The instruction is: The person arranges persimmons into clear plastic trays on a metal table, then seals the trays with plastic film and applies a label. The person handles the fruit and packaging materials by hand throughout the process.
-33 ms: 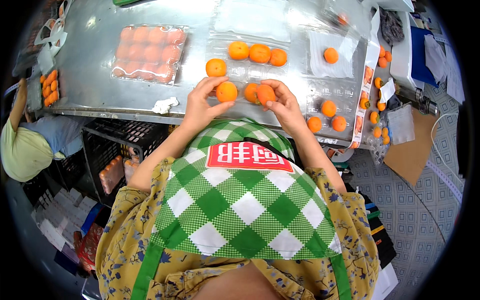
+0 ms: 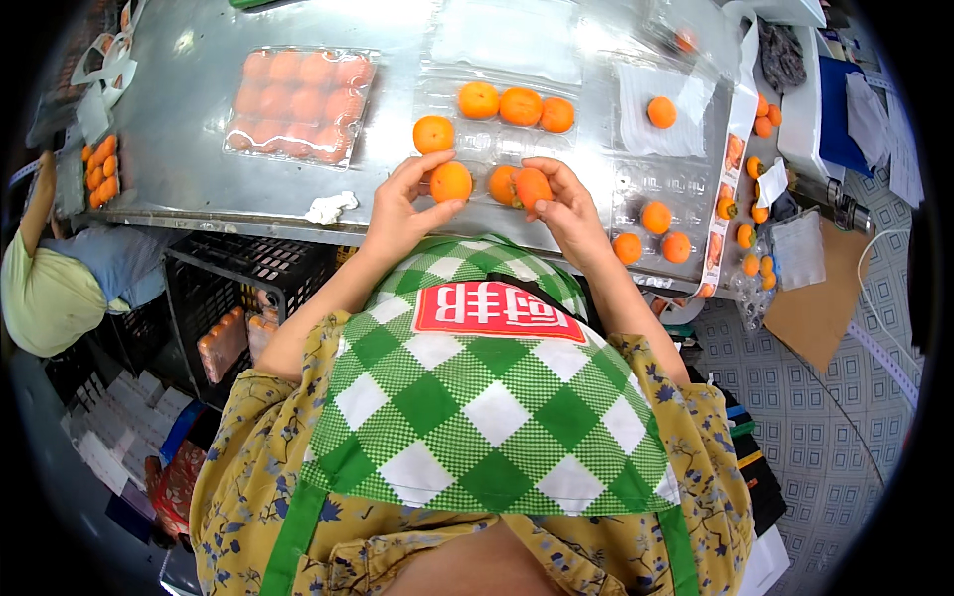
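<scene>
My left hand (image 2: 407,204) closes its thumb and fingers around an orange persimmon (image 2: 451,183) at the near edge of a clear plastic fruit tray (image 2: 477,141). Another persimmon (image 2: 533,189) is pinched in my right hand (image 2: 568,209), with its leafy cap partly showing. Right beside that one, a third persimmon (image 2: 503,185) sits in the near part of the tray. Along the tray's far side stand a few more persimmons (image 2: 521,106), and one persimmon (image 2: 432,134) is at its left. The tray's transparent lid (image 2: 507,40) lies folded back, away from me.
A closed clear pack of persimmons (image 2: 298,104) lies to the left on the metal table (image 2: 189,129). To the right is another open tray (image 2: 641,184) with loose persimmons. A crumpled white tissue (image 2: 330,208) rests near the table edge. Black crates (image 2: 298,273) stand below; a person (image 2: 60,288) is at far left.
The whole view has shifted very slightly to the right. Both hands keep their hold on the same persimmons.
</scene>
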A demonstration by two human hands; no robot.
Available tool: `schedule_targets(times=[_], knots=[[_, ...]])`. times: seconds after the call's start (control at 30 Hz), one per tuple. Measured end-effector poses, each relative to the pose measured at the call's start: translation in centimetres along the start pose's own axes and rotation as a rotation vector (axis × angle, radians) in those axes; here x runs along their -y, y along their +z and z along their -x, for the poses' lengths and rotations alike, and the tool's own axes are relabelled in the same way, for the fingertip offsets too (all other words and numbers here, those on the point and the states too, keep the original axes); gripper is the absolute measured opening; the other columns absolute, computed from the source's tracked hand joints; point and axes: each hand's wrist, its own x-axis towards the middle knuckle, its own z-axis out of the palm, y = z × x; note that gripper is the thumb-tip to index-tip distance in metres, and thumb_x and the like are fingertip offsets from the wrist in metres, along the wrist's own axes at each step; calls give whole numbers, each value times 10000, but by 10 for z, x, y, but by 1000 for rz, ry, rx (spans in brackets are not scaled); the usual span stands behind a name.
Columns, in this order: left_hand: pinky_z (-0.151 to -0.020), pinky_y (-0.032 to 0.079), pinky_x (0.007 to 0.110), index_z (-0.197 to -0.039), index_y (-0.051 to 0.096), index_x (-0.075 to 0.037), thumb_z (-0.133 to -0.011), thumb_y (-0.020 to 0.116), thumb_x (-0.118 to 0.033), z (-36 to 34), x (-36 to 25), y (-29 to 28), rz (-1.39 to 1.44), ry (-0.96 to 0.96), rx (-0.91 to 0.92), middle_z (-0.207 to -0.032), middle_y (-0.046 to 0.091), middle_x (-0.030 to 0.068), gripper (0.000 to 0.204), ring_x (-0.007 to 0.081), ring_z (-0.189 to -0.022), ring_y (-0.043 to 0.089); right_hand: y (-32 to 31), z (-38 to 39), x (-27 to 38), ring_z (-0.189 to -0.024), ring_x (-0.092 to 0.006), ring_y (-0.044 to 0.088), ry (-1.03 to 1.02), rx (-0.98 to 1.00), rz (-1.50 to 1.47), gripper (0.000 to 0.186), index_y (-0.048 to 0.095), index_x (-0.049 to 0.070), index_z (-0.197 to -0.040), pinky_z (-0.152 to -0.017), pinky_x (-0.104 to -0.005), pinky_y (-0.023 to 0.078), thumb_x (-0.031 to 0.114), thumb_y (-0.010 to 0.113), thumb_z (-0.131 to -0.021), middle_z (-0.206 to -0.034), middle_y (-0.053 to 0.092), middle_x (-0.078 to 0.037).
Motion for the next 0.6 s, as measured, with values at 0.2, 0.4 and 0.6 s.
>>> schedule_targets(times=[0.2,0.4,0.6], knots=[[-912,452,279,-1267,521,-17,-836,661,-58,13,4,-9,452,-258,-41,-1156,586,69,455,126,-1020,562,7,1,6,-926,-137,543,103,51,-203,415,482,42,-1239,-725,-256,440,234,542,-876,-1076,568,-67],[-884,456,320,-1201,559,-34,-753,730,-86,14,6,-14,-258,1,-155,-1103,617,76,482,193,-986,577,-5,-4,-1,-788,-135,574,271,-135,-115,299,579,58,-1061,-650,-273,451,283,609,-867,-919,603,-35],[-861,444,376,-1096,585,-52,-617,781,-55,3,20,-12,-785,369,-157,-1090,594,112,518,301,-996,539,6,-8,2,-777,-185,600,-291,-239,1055,341,626,45,-981,-663,-321,491,174,769,-700,-856,589,-61]])
